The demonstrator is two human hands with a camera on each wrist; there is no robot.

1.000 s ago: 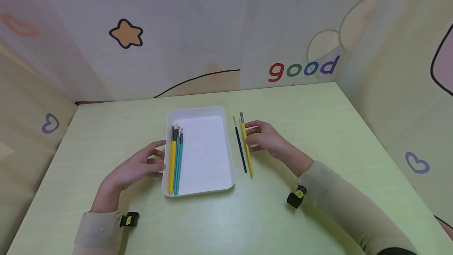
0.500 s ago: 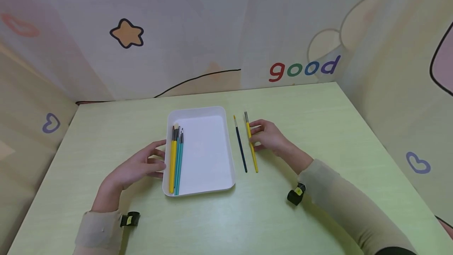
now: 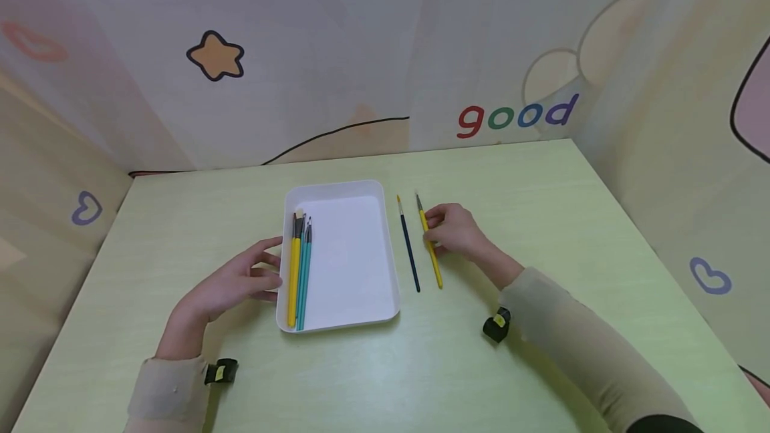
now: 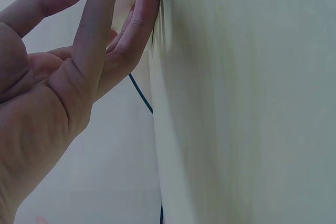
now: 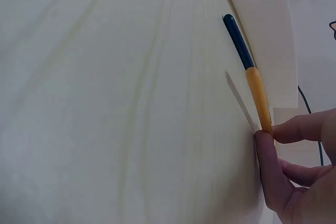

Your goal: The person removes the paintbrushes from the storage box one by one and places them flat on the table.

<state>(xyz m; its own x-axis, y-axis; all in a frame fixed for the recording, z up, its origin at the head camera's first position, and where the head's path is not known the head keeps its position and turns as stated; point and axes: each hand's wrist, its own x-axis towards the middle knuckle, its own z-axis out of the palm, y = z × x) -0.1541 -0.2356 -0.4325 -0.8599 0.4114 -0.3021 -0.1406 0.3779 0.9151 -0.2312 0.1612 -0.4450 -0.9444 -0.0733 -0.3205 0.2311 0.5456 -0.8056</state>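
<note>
My right hand [image 3: 460, 229] pinches a yellow paintbrush [image 3: 434, 262] between thumb and fingers, to the right of the tray. In the right wrist view the yellow handle [image 5: 258, 95] casts a shadow on the table beside it. Just left of it lies a dark blue paintbrush [image 3: 410, 252] with a yellowish tip. My left hand [image 3: 231, 280] rests its loosely bent fingers against the left side of a white tray [image 3: 390, 272]. Along that side of the tray lie yellow paintbrushes [image 3: 294, 286] and teal paintbrushes [image 3: 305, 286], bristles pointing away from me.
The pale green table [image 3: 337, 386] extends around the tray. Behind it stands a printed backdrop [image 3: 337, 52] with a star and the word "good", and patterned side panels [image 3: 680, 172] close off left and right. Black wrist mounts [image 3: 496, 325] sit at both sleeves.
My right hand has drawn the yellow paintbrush slightly right, away from the dark blue one, and the brush has turned in the fingers so its tip looks narrower. The left hand and tray stay put.
</note>
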